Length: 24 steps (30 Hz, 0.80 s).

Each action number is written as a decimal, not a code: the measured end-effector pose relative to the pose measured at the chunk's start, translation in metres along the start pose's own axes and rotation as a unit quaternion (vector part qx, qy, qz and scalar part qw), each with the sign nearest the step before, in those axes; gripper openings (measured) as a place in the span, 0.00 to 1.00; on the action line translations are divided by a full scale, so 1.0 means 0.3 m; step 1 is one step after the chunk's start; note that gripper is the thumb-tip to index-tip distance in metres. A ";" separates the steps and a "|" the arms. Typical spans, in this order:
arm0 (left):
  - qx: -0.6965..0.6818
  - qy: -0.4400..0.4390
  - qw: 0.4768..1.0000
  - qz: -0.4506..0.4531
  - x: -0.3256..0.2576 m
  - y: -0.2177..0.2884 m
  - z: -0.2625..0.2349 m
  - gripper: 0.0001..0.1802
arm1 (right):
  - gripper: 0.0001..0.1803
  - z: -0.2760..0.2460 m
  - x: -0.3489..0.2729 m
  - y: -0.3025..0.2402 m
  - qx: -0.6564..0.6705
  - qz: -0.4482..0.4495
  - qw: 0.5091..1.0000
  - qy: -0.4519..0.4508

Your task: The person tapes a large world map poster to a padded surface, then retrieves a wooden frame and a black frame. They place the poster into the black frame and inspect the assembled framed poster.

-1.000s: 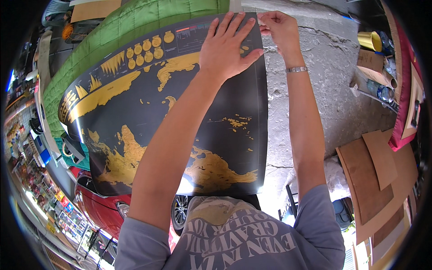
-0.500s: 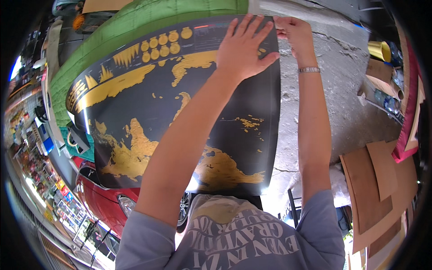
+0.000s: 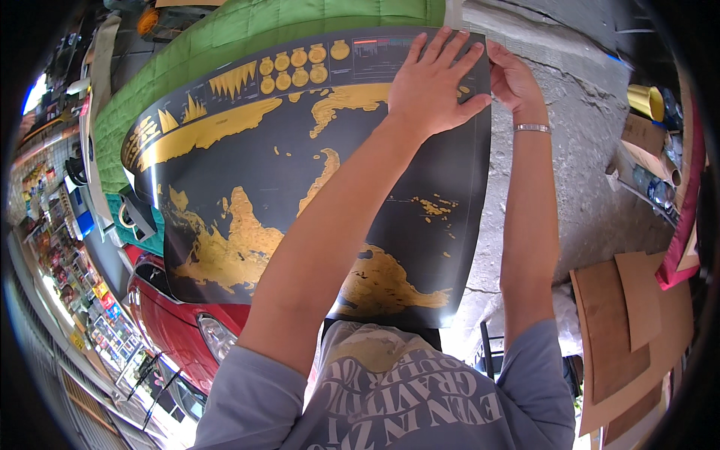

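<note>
A large black world map poster (image 3: 337, 225) with gold land shapes spreads in front of me, its left side curling. My left hand (image 3: 439, 82) lies flat with fingers spread on its upper right part, pressing the surface. At the poster's far right corner, my right hand (image 3: 516, 79) has its fingers bent against the edge, gripping it; the fingertips are partly hidden. A metal band (image 3: 532, 128) circles my right wrist. Gold medal shapes and small charts run along the poster's far border.
Green quilted cloth (image 3: 300, 19) lies beyond and under the poster. A roll of tape (image 3: 126, 214) rests at left, above a red car (image 3: 180, 315). Cardboard sheets (image 3: 615, 337) lean at right; a gold cylinder (image 3: 645, 101) and a plastic bottle (image 3: 652, 187) lie farther off on the right.
My view has shifted slightly, so the poster and both hands sit farther right. My right hand's fingers have unfolded somewhat along the poster's edge; my left hand stays flat on it.
</note>
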<state>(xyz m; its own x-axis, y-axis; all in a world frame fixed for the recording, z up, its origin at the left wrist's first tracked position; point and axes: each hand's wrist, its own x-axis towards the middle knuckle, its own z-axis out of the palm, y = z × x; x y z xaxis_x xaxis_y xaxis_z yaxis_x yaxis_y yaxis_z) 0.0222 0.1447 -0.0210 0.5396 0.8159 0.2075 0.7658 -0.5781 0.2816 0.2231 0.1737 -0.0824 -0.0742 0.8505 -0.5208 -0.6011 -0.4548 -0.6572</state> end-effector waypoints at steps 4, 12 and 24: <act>0.003 -0.012 1.000 -0.001 -0.001 -0.001 0.003 0.42 | 0.16 0.028 0.012 0.086 0.114 0.011 0.993 -0.019; -0.003 0.007 1.000 0.006 0.000 -0.004 -0.002 0.42 | 0.17 0.054 -0.001 0.106 0.144 0.059 0.988 0.004; 0.017 -0.014 1.000 0.007 -0.008 -0.011 0.011 0.43 | 0.14 0.122 -0.015 0.003 -0.238 -0.091 0.952 0.170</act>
<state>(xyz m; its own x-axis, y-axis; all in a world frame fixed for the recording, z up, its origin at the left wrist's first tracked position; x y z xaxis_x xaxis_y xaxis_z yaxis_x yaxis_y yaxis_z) 0.0194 0.1447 -0.0256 0.5592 0.8080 0.1853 0.7693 -0.5891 0.2473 0.1937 0.1792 -0.0608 0.3061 0.8289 -0.4682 -0.1448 -0.4456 -0.8835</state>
